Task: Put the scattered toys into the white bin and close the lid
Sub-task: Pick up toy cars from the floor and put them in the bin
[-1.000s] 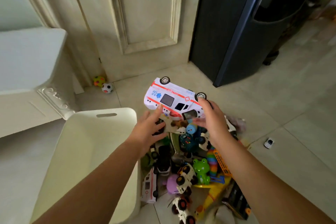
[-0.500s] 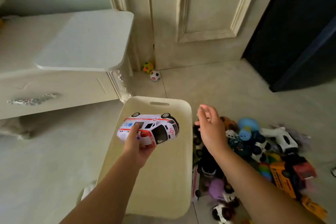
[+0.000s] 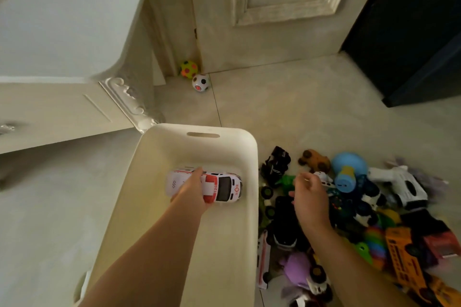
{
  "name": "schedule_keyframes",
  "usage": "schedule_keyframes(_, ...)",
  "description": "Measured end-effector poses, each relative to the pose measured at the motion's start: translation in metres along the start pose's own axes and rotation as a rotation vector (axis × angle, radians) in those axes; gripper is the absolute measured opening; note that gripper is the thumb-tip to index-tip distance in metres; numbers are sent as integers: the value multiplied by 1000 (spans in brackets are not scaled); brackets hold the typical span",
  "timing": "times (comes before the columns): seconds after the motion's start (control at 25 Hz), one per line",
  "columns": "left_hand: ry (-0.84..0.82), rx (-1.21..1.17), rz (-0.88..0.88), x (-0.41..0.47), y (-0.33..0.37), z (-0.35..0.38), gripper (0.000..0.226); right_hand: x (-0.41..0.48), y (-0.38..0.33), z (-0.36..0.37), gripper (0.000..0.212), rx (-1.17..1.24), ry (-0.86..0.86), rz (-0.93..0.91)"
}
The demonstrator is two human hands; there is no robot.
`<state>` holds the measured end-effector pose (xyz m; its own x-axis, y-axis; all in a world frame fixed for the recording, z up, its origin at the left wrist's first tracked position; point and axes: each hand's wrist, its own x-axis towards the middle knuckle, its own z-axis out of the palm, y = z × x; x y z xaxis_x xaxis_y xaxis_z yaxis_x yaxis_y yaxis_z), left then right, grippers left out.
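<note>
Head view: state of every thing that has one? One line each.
White plastic bin: open, no lid on it.
White toy ambulance with red stripes: inside the bin.
Left hand: grips the ambulance.
Pile of mixed toys: on the floor, outside the bin.
Right hand: over that pile, fingers loosely curled, holds nothing.
Yellow-green spotted ball: on the floor by the door.
White ball with dark patches: on the floor beside it.

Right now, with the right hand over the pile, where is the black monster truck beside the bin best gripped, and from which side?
Probably the black monster truck is best pinched across its body, fingers on both flanks, coming from above. It lies beside the white bin at the edge of the pile, nothing on top of it, so the right hand has a free way down.
</note>
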<state>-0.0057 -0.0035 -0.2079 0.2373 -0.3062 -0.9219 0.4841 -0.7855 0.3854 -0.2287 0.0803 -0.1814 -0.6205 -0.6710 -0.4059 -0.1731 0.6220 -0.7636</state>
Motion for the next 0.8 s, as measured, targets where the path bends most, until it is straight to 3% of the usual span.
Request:
schedule_keyframes(0.24, -90, 75, 63, -25, -3, 13, 30, 4, 0, 3, 27, -12, -15, 5)
schedule_keyframes(0.32, -47, 192, 123, -34, -2, 11, 35, 4, 7, -6, 29, -78, -79, 36)
schedule_keyframes(0.52, 37, 379, 496, -70, -1, 10, 58, -19, 26, -22, 33, -348, -306, -17)
schedule_keyframes(0.64, -166, 452, 632, -108, -17, 7, 38, -30, 38, -13, 40, -383, -395, -78)
schedule_keyframes(0.8, -397, 746, 809, -133, -30, 8, 26, -24, 40, 8, 48, -396, -424, -107)
